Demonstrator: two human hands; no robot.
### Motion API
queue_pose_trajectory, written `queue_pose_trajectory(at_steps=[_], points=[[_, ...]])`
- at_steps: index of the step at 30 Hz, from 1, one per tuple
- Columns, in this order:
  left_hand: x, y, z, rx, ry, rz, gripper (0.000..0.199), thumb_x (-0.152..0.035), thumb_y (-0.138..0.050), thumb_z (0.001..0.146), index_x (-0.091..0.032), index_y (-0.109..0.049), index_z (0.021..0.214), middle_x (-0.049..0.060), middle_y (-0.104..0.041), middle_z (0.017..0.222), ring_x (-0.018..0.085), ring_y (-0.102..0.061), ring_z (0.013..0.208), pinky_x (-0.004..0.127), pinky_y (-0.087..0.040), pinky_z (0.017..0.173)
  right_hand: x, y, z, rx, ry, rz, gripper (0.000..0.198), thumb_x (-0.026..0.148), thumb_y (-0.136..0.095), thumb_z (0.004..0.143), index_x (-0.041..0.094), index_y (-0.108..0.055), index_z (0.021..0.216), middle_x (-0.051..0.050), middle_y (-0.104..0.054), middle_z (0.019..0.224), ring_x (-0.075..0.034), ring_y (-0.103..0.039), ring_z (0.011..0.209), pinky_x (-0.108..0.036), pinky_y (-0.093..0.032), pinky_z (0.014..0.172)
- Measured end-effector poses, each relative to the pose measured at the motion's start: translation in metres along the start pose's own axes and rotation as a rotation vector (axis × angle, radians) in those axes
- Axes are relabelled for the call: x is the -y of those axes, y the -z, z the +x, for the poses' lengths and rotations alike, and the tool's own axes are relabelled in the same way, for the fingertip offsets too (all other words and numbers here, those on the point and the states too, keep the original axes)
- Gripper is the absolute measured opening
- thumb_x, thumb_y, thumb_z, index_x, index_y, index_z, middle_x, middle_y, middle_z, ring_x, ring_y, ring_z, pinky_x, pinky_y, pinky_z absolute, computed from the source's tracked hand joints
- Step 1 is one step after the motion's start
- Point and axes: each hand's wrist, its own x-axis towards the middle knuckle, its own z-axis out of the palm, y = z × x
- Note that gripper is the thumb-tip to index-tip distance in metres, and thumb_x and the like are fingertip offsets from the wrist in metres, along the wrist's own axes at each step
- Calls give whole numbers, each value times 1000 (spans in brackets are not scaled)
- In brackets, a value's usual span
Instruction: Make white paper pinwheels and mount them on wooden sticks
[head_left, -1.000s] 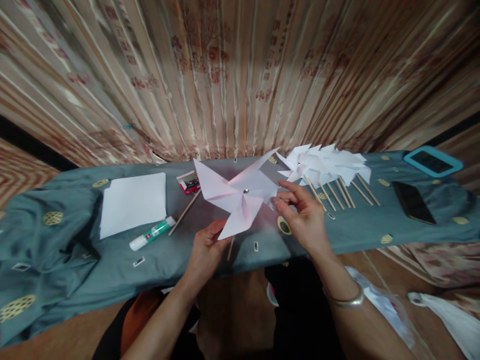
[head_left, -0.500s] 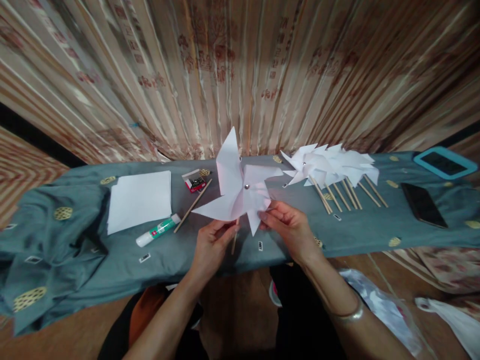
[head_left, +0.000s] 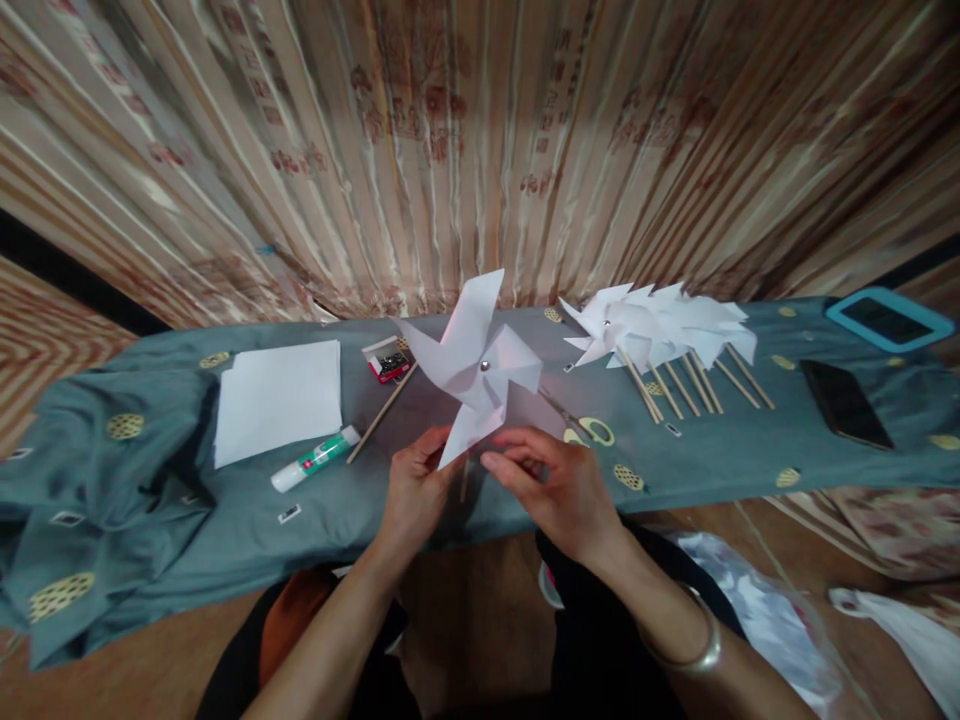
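Observation:
A white paper pinwheel (head_left: 484, 366) with a silver pin at its centre is upright above the table. My left hand (head_left: 416, 490) is closed around its wooden stick just below the blades; one blade covers part of the fingertips. Under the lower blades, my right hand (head_left: 559, 485) has bent fingers with thumb and forefinger apart, and nothing shows between them. Behind the right hand lie scissors (head_left: 598, 430) with pale yellow-green handles, partly covered by the pinwheel.
Left on the cloth-covered table (head_left: 247, 520) are white paper sheets (head_left: 279, 400), a glue stick (head_left: 315, 460), a wooden stick (head_left: 381, 414) and a small red box of pins (head_left: 388, 362). Rightward lie several finished pinwheels (head_left: 660, 330), a black phone (head_left: 846, 404) and a blue-framed device (head_left: 891, 320).
The pinwheel's blades have turned on the pin. My right hand has let go of a blade and moved slightly left and down. More of the scissors now shows.

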Motion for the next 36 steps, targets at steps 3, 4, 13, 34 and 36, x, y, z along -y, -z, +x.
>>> queue_pose_trajectory(at_steps=[3,4,13,34,36], points=[[0,2,0,9,20,-3,22,-28,-72,67,-15,-77,85,3,-75,78,19,-66,73,27,-51,70,-5,19,1,-282,263,-222,15,33,-64,86,26,-68,99,-2,-76,84,-17,-68,69,-32,-54,70],[0,2,0,18,29,-7,23,-29,-72,67,-15,-77,85,3,-75,79,19,-66,74,27,-51,71,-7,25,3,-365,318,-278,19,30,-63,87,27,-67,106,-3,-76,92,-17,-68,75,-34,-54,76],[13,0,-2,42,67,-13,24,-31,-75,68,-14,-76,84,5,-77,82,22,-70,80,30,-55,77,-29,34,22,-383,168,-158,32,29,-63,84,26,-61,116,-2,-74,92,-18,-68,83,-37,-52,84],[0,-14,4,76,92,-217,23,-28,-78,61,-15,-76,79,3,-76,77,19,-67,74,29,-53,75,-8,-5,12,27,-167,543,34,38,-75,71,22,-63,98,-2,-76,79,-18,-70,74,-31,-55,71],[1,-19,6,65,130,-267,26,-29,-82,58,-15,-76,80,3,-76,76,19,-67,75,29,-52,77,-12,0,11,-41,-101,354,32,38,-72,75,21,-64,101,-2,-75,81,-17,-69,73,-30,-54,70]])
